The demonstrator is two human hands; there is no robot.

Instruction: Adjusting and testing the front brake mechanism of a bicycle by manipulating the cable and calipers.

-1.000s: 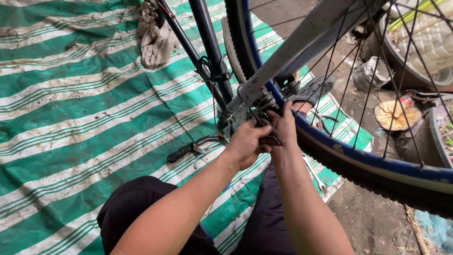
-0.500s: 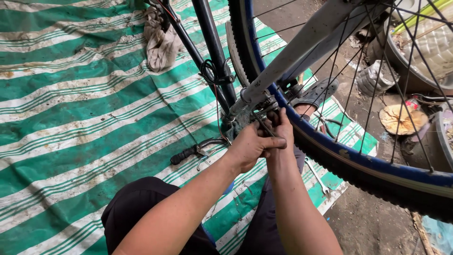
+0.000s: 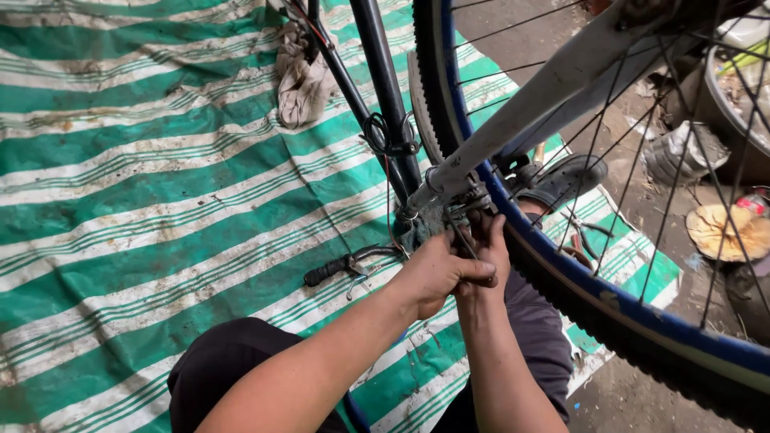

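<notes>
Both hands pinch tight at the brake fitting (image 3: 461, 210) under the grey fork leg (image 3: 545, 104), above the middle of the striped tarp (image 3: 120, 216): left hand (image 3: 437, 269) curled closed around it, right hand (image 3: 491, 248) gripping a thin tool. One slip risks knuckles hitting the tyre (image 3: 593, 297) or spokes, judging by how close they sit.
</notes>
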